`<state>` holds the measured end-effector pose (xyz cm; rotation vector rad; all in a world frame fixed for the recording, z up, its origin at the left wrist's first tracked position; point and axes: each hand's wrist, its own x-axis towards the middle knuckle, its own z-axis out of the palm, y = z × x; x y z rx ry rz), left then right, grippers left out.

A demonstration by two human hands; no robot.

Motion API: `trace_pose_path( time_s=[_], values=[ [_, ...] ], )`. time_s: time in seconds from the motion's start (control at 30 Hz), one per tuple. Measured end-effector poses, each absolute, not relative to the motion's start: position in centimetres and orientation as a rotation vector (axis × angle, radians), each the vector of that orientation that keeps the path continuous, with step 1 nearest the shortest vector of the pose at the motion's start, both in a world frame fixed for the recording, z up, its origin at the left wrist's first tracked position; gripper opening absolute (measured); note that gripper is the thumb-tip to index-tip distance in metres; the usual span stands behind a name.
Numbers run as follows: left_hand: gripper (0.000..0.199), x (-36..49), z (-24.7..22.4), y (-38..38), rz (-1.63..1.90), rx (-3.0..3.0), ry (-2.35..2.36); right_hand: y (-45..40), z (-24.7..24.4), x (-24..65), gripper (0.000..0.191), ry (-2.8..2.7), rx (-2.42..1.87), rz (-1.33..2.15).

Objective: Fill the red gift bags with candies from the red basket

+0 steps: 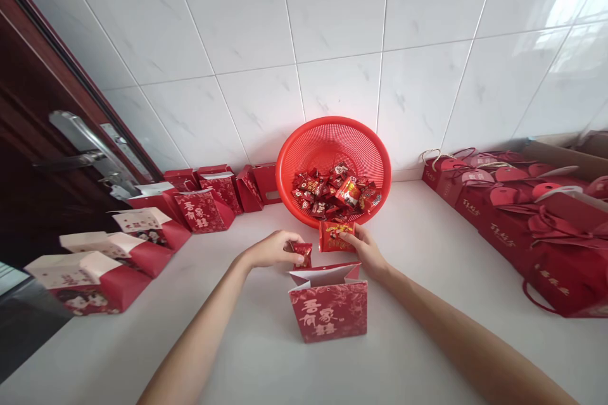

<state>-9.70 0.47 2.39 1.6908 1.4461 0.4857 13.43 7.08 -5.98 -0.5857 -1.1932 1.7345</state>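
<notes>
Between thumb and fingers, my left hand point(275, 249) grips a small red wrapped candy point(303, 255). My right hand point(369, 252) holds a larger, flat red candy packet point(335, 236) with yellow print, just in front of the basket. Directly below both hands stands a red paper gift bag point(329, 311) with pale Chinese characters, its top open toward me; what lies inside is hidden. A red plastic basket point(334, 123) leans tilted against the wall behind, with many red wrapped candies point(327, 193) gathered in its lower part.
Several red and cream gift bags point(95, 285) line the left side of the white counter point(247, 354). Red gift boxes point(503, 221) with cord handles crowd the right. White tiles point(337, 25) rise behind, and a dark door point(42, 114) with a metal handle is at left.
</notes>
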Motion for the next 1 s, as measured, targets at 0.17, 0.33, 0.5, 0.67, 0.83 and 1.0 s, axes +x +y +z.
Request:
trace_pose_path(
  time_s=[0.17,0.33,0.5,0.67,0.83,1.0],
  values=[
    [0.04,-8.5,2.3,1.0,0.991,1.49,1.238,7.0,-5.9,13.3,0.048,-1.145,-0.584,1.74],
    [0.045,-5.7,-1.2,2.3,1.246,1.357,1.235,6.8,-5.6,13.3,0.052,-1.116,-0.557,1.789],
    [0.045,-4.2,-3.6,2.3,1.359,1.342,1.307,6.8,-5.5,13.4,0.052,-1.191,-0.571,1.774],
    [0.045,-3.6,-4.6,1.9,1.406,1.317,1.302,7.2,-5.7,13.5,0.052,-1.288,-0.57,1.753],
    [0.037,-3.3,-4.7,1.6,1.441,1.294,1.4,7.0,-5.4,13.5,0.054,-1.316,-0.583,1.778],
    [0.036,-3.1,-5.0,1.3,1.496,1.285,1.424,6.8,-5.4,13.5,0.053,-1.382,-0.568,1.731]
  ],
)
